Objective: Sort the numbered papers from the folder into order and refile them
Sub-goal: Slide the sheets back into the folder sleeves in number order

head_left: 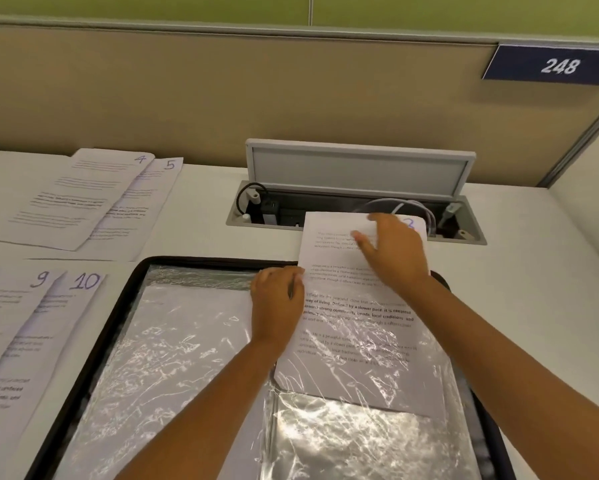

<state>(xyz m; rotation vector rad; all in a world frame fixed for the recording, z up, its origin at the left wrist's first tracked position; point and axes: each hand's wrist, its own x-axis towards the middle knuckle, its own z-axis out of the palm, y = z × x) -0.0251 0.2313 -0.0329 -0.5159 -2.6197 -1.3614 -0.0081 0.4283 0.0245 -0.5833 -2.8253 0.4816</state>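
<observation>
A white printed sheet with a blue handwritten number at its top corner (pixel 356 306) sits half inside the crinkled clear plastic sleeve (pixel 360 434) on the right page of the open black-edged folder (pixel 124 306), its upper half sticking out over the folder's far rim. The right hand (pixel 395 251) lies flat on that exposed top, fingers spread and straight, pressing the paper and partly covering the number. The left hand (pixel 277 303) is just beside it at the sheet's left edge, fingers curled down at the sleeve's mouth; whether it pinches sleeve or paper, I cannot tell. Under the left forearm, the left-hand sleeve (pixel 173 341) holds a blank-looking white sheet. Beyond the right hand, an open grey cable hatch (pixel 356 171) in the desk shows cords. Far left of the left hand lie sheets marked 4 (pixel 66 199), 5 (pixel 142 202), 9 (pixel 10 306) and 10 (pixel 59 317) on the white desk (pixel 533 271).
</observation>
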